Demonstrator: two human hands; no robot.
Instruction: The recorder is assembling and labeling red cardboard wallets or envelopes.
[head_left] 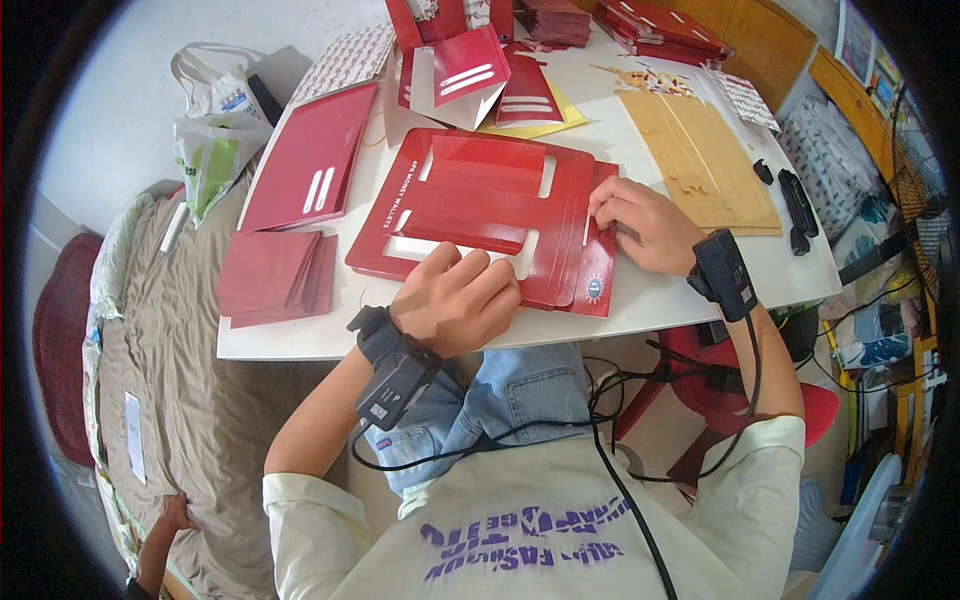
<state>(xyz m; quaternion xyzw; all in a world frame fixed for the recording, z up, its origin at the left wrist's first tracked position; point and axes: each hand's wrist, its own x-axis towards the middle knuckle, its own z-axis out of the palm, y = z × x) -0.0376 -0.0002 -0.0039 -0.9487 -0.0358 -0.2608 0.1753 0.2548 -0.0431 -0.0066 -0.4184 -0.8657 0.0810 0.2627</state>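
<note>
A home, it seems — what looks like a beige-covered bed (190,390) sits beside the white tabletop (790,270).

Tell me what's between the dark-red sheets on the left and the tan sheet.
The large slotted red card, overlapping another red piece, with the right hand there; head view.

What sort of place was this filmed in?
Probably a bedroom doubling as a workspace: a tan-covered bed on the left, beside a white table bearing a red cardboard sleeve with cut-out slots.
</note>
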